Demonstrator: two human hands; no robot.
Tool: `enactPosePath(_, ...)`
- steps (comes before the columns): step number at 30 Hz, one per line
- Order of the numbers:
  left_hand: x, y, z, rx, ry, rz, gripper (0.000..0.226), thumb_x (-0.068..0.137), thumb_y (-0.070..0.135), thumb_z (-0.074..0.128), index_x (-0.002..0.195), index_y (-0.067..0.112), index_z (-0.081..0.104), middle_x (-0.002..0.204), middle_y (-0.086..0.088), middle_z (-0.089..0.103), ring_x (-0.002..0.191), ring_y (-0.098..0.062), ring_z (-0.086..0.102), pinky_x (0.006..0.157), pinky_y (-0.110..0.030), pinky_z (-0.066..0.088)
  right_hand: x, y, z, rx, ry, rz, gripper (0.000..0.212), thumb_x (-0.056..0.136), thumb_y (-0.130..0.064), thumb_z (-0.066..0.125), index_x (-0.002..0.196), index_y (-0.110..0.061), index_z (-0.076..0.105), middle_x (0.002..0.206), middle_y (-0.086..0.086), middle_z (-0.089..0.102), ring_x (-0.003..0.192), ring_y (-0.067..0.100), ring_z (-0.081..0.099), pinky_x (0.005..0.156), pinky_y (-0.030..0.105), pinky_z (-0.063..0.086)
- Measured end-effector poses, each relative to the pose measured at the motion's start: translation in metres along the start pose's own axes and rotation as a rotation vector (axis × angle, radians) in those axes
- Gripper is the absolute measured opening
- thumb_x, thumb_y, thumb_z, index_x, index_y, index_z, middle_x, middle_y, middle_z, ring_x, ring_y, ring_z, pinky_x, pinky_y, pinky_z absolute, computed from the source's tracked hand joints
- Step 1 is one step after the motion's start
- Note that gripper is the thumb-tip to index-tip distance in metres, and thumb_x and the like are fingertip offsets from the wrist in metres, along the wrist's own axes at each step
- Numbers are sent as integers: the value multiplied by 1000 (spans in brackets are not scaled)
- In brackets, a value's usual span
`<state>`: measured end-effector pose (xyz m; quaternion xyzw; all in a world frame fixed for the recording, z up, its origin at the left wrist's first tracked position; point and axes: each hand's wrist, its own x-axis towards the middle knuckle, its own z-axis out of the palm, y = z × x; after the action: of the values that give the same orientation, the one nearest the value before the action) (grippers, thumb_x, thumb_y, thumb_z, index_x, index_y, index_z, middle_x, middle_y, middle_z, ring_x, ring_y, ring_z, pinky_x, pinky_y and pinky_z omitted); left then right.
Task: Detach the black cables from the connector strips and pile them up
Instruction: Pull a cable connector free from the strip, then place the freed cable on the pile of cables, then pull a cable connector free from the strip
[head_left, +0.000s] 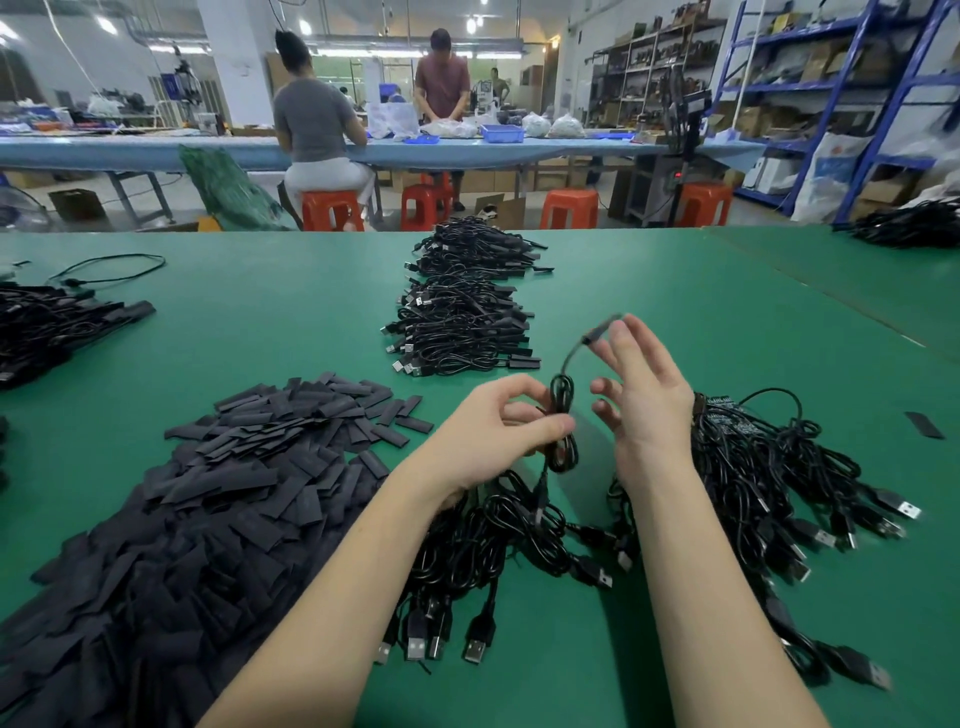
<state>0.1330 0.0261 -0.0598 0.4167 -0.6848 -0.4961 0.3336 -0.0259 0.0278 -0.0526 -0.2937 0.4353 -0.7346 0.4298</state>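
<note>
Nearest on the green surface (649, 291), a tangle of black cables with USB plugs (483, 561) lies between the forearms, and a heap of flat black sleeves (208, 509) spreads to the left. Just above the tangle, the left hand (493, 431) pinches a coiled black cable (563, 426) between thumb and fingers. The right hand (644, 395) is beside it with fingers spread and relaxed, the cable's blurred end (its detail unreadable) at the fingertips. A bundle still on connector strips (727, 415) lies right of that hand. Farther off, stacked cable piles (462, 322) sit mid-surface.
</note>
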Motion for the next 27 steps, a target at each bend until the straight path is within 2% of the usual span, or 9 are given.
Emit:
enactPosePath(2,11,-2,-5,-48,151,19,17,88,30,77,99,25,65,85,4,77,76,-6,67,81,-32,52,0,2,-3,-42,9,71,36,97,-40,66,130,-28,60,98,-9,79,53,8,59,48,18,46)
enactPosePath(4,29,1,-16,49,300,43,16,86,32,78,96,29,66,80,9,75,72,0,68,77,-24,51,-1,8,-4,-107,15,147,34,98,-38,64,129,-24,58,97,-7,79,56,8,60,50,18,47)
enactPosePath(6,53,7,-31,268,418,99,16,85,32,79,93,29,66,74,13,69,69,3,64,73,-18,48,-2,15,-5,-160,3,192,29,99,-32,64,125,-21,59,92,-7,79,54,7,58,51,18,46)
enactPosePath(8,78,15,-51,528,480,168,14,85,31,78,94,27,68,80,11,68,77,-2,64,78,-22,51,-3,18,-4,-198,-30,196,22,99,-26,63,120,-20,62,87,-7,79,51,5,57,49,17,45)
enactPosePath(11,114,20,-80,970,478,186,16,90,26,72,105,21,69,103,-2,66,100,-25,62,83,-36,52,-2,22,-1,-265,-112,181,15,98,-23,63,113,-20,66,86,-8,79,51,5,57,49,16,45)
enactPosePath(15,140,3,-97,1374,271,98,20,93,6,59,113,8,63,115,-14,57,109,-35,57,86,-45,51,-3,30,4,-376,-193,173,11,98,-23,63,107,-21,68,85,-8,79,54,7,57,53,19,46)
enactPosePath(19,148,-14,-90,1362,209,84,23,94,2,54,117,2,56,118,-20,55,108,-41,58,92,-50,49,-6,34,7,-450,-232,130,7,97,-23,63,102,-22,68,82,-9,78,51,5,57,53,19,45)
enactPosePath(23,146,-17,-88,1233,250,96,33,95,9,59,124,4,44,112,-22,57,102,-42,58,83,-50,50,-9,34,9,-467,-245,132,7,97,-22,63,102,-21,69,81,-8,78,52,6,56,55,22,44)
enactPosePath(27,141,-21,-93,1332,353,183,29,95,21,60,120,11,52,112,-12,62,109,-35,55,76,-42,46,-13,34,11,-483,-271,136,7,98,-22,62,101,-20,69,81,-7,78,53,7,56,56,23,45)
